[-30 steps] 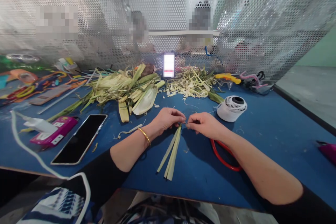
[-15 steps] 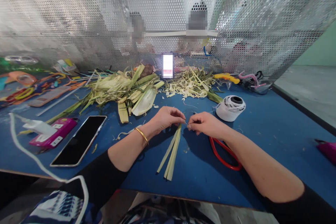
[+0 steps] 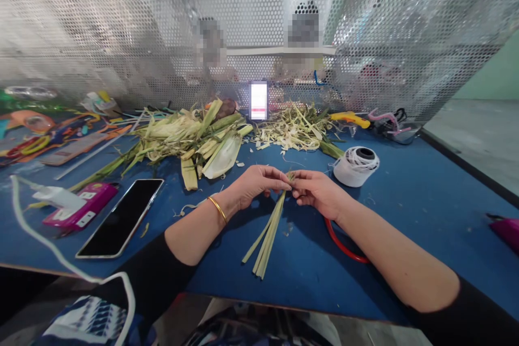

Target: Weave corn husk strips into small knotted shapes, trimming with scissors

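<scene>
A small bundle of pale green corn husk strips [image 3: 270,238] slants down toward the table's front edge, its lower ends fanned apart. My left hand [image 3: 259,184] has its fingers closed on the top of the bundle, with thumb and forefinger pinching. Touching it from the other side, my right hand [image 3: 318,190] is also closed on the bundle's top end, which shows as a short tuft between the fingertips. Any thread at that spot is too small to make out. Beneath my right wrist lies a red-handled tool [image 3: 344,246], partly hidden by the arm.
Husk leaves [image 3: 178,135] are heaped at the back left, shredded strips [image 3: 295,127] at the back centre. A white thread spool [image 3: 357,167] stands right of my hand. A phone [image 3: 121,219] and a purple power strip [image 3: 81,205] with a cable lie left. Perforated mesh [image 3: 251,5] rises behind.
My right hand has moved left and up against my left hand and closed on the bundle's top. The bundle's upper end has shifted slightly right, and its tuft now shows.
</scene>
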Action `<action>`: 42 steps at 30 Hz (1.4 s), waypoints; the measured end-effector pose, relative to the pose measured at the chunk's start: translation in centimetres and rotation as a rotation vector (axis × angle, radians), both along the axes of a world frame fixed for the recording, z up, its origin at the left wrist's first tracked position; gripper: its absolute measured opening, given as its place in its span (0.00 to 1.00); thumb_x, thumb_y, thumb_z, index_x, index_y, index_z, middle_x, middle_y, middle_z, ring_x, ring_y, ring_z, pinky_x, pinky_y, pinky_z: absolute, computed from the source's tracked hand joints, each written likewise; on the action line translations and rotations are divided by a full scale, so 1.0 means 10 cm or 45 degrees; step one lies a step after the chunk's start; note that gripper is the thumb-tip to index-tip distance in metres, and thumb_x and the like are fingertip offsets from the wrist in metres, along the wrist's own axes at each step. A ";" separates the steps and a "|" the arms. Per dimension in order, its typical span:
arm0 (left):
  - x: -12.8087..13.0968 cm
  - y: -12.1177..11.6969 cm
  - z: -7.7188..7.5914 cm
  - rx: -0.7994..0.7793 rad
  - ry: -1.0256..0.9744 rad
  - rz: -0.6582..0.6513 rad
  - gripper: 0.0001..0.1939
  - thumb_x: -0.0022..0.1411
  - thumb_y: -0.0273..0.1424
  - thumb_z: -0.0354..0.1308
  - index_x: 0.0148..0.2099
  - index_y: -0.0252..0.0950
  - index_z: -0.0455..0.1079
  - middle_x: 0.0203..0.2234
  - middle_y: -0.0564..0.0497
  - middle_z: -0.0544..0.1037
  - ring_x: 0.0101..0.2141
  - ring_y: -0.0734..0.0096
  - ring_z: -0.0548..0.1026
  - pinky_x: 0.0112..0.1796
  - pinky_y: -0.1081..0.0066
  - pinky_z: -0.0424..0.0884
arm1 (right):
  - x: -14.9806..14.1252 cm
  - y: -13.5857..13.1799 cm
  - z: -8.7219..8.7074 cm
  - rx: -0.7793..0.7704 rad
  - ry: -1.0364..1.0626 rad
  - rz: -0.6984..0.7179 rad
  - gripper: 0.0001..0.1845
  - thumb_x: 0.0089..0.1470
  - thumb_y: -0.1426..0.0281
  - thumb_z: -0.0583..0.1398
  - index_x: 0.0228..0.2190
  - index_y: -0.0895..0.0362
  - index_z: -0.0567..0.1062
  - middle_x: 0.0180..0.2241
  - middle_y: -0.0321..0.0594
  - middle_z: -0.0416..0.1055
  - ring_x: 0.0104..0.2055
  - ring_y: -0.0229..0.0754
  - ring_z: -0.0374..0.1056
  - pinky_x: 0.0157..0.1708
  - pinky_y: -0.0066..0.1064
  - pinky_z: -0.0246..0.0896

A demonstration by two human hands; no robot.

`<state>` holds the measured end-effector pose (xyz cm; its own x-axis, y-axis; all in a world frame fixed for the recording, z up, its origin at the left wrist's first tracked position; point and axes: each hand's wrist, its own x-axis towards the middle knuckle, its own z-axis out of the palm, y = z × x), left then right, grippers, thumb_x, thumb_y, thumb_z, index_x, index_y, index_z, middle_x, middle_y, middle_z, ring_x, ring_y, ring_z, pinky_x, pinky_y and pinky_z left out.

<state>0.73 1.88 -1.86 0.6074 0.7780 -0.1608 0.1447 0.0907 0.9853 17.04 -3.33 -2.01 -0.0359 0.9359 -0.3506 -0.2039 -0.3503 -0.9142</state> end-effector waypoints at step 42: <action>0.12 -0.13 -0.13 0.798 0.090 0.464 0.02 0.51 0.28 0.62 0.28 0.36 0.75 0.29 0.53 0.74 0.29 0.77 0.70 0.32 0.76 0.67 | 0.03 0.05 -0.09 0.156 -0.217 -0.035 0.12 0.32 0.70 0.63 0.26 0.57 0.79 0.24 0.34 0.73 0.28 0.35 0.66 0.33 0.28 0.62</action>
